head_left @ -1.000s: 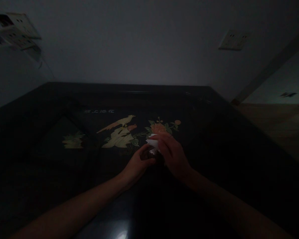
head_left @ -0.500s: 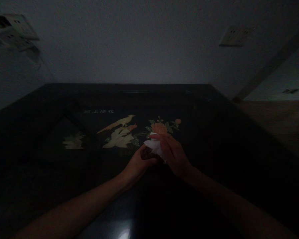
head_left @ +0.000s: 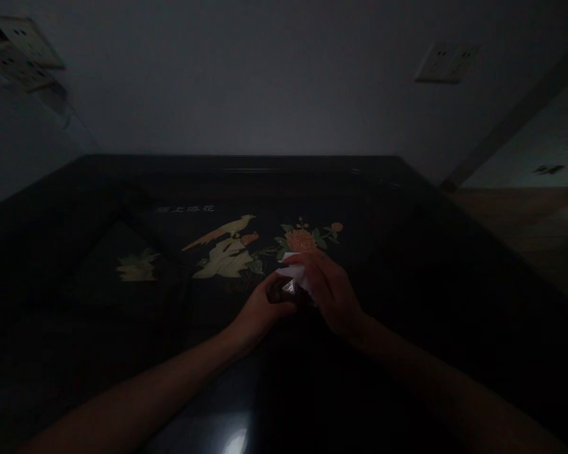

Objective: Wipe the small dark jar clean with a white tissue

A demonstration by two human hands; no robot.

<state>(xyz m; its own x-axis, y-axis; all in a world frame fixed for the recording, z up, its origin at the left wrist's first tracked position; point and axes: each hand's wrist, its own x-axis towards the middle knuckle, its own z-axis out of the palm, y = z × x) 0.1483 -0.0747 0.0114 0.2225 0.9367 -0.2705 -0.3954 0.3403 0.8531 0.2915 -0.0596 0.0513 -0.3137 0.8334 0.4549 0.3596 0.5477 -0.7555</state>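
In the dim head view, my left hand [head_left: 259, 309] curls around a small dark object with a shiny, glass-like top [head_left: 289, 287]. Its exact kind is too dark to make out. A white tissue [head_left: 293, 271] is pinched in my right hand [head_left: 332, 291], and it lies against the far right side of that object. The fingers of both hands hide much of the object's sides. Both hands are near the middle of a glossy black tabletop [head_left: 99, 189], just in front of an inlaid flower picture [head_left: 299, 239].
Beside the flower, a bird-and-rock picture [head_left: 230, 255] and pale lettering decorate the tabletop. A pale wall [head_left: 246, 82] stands behind it. Power sockets [head_left: 447, 63] are on the right, and more sockets [head_left: 26, 53] with a plugged cord are on the left.
The tissue has shifted back and to the right, uncovering the object's shiny top. My hands have otherwise barely moved; the view tilts slightly.
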